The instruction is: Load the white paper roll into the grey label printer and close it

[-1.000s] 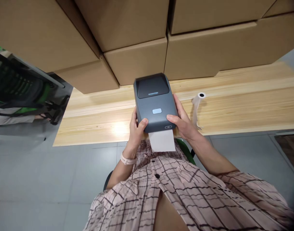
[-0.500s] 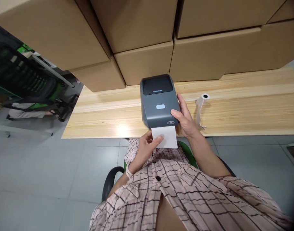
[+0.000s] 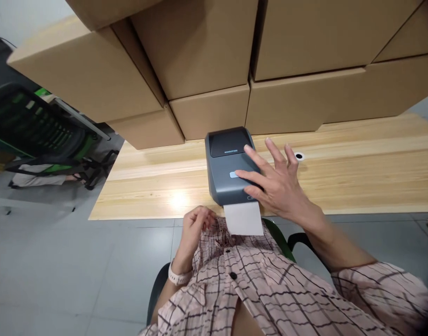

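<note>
A dark grey label printer (image 3: 222,179) sits on the wooden table near its front edge. White label paper (image 3: 243,220) sticks out of its front slot and hangs past the table edge. My right hand (image 3: 278,184) is over the printer's right side, fingers spread and holding nothing. One fingertip is at the pale button (image 3: 233,174) on top; contact is hard to make out. My left hand (image 3: 195,228) is apart from the paper, to its left at the table edge, fingers curled in with nothing seen in them. A white paper roll (image 3: 299,157) stands right of the printer, partly hidden behind my right hand.
Stacked cardboard boxes (image 3: 210,107) line the back of the wooden table (image 3: 147,182), close behind the printer. At the left stand a dark mesh chair (image 3: 35,121) and part of another person's leg (image 3: 42,178).
My left hand has let go of the label paper and drawn back left. My right hand has left the printer's side and moved over its top, fingers spreading. The view has tilted up slightly.
</note>
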Demonstrator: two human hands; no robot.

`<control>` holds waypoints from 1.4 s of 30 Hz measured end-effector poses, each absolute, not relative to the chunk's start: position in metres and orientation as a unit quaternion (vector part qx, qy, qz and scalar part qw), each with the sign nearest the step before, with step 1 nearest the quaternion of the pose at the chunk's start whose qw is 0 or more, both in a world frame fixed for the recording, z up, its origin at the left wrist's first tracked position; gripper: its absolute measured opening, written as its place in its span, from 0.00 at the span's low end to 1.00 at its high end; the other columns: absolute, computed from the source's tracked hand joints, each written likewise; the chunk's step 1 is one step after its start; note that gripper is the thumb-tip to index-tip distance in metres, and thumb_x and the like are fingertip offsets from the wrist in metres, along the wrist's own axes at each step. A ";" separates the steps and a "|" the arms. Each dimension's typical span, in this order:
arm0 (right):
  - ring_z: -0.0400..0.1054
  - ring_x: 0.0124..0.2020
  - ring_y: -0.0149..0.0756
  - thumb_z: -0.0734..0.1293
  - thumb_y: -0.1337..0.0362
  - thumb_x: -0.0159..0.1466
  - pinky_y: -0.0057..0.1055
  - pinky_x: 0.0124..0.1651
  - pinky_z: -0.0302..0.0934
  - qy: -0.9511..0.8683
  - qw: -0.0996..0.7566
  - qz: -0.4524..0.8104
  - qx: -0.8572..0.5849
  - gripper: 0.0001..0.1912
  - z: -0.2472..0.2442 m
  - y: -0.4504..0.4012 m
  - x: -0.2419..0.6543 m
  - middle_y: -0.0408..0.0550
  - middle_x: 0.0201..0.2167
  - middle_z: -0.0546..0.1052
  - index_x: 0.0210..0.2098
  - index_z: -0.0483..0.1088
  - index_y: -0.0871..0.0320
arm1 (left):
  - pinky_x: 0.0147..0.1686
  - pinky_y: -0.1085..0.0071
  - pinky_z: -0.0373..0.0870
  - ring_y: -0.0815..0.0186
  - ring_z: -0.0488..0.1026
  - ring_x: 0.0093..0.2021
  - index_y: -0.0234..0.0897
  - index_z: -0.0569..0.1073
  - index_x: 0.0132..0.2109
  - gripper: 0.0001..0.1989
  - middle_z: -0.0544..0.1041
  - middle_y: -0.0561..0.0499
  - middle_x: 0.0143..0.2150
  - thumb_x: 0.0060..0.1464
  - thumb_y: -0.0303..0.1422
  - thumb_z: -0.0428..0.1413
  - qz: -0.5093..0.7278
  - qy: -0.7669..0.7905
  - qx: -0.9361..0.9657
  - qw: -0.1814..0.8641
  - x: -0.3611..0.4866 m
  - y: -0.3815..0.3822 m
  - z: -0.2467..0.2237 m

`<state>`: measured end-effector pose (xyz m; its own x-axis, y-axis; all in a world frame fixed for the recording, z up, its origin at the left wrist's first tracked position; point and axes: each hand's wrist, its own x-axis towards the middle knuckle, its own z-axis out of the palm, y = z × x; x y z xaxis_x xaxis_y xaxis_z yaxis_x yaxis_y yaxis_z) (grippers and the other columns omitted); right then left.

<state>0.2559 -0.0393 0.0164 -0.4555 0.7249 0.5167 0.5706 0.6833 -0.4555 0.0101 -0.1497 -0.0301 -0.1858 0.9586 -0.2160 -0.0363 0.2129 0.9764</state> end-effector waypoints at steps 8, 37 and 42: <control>0.49 0.82 0.61 0.66 0.37 0.72 0.74 0.81 0.32 -0.819 0.397 0.169 -0.379 0.24 0.001 -0.045 0.260 0.39 0.76 0.68 0.60 0.77 0.36 | 0.58 0.58 0.81 0.55 0.80 0.62 0.42 0.77 0.63 0.23 0.80 0.40 0.65 0.71 0.50 0.56 0.584 0.578 0.510 0.254 0.015 -0.116 -0.029; 0.64 0.74 0.57 0.48 0.26 0.72 0.65 0.76 0.57 -0.786 0.503 0.112 -0.341 0.47 0.088 0.112 0.229 0.53 0.76 0.67 0.78 0.52 0.47 | 0.54 0.60 0.75 0.58 0.78 0.51 0.39 0.79 0.62 0.28 0.81 0.41 0.56 0.58 0.46 0.67 0.571 0.583 0.473 0.330 -0.007 0.003 -0.017; 0.64 0.75 0.57 0.49 0.26 0.72 0.61 0.76 0.57 -0.775 0.487 0.123 -0.382 0.47 0.102 0.173 0.217 0.56 0.76 0.66 0.77 0.53 0.50 | 0.42 0.68 0.67 0.65 0.68 0.37 0.35 0.71 0.71 0.42 0.70 0.55 0.36 0.55 0.47 0.69 0.506 0.595 0.486 0.393 -0.004 -0.003 -0.026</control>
<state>0.2167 0.1726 0.1023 -0.2330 0.7124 0.6620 0.4728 0.6779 -0.5630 -0.0039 -0.0026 -0.0256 -0.2193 0.9753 0.0251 0.1806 0.0153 0.9834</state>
